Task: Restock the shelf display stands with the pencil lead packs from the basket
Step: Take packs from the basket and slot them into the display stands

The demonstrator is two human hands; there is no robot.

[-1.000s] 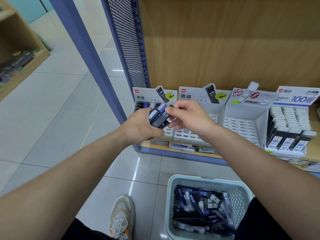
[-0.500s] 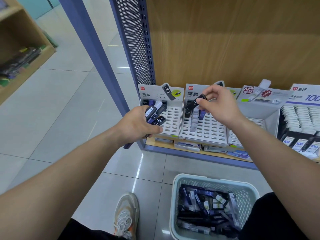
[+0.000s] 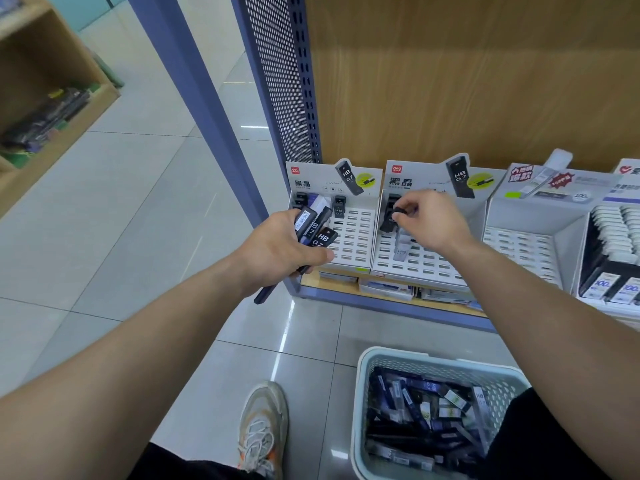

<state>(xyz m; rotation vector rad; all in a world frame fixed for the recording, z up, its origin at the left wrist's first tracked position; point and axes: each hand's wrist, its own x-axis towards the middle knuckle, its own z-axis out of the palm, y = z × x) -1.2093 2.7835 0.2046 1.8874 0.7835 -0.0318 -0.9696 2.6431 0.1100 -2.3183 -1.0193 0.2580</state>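
While left hand grips packs, right hand pinches pack.

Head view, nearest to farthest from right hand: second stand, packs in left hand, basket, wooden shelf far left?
1. Second stand, under the right hand.
2. Packs in the left hand, to its left.
3. Basket, on the floor below.
4. Wooden shelf, far left across the aisle.

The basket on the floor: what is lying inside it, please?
The basket holds a loose pile of dark pencil lead packs, some with white labels. Its bottom is hidden under the pile, and the person's black clothing covers its near right corner.
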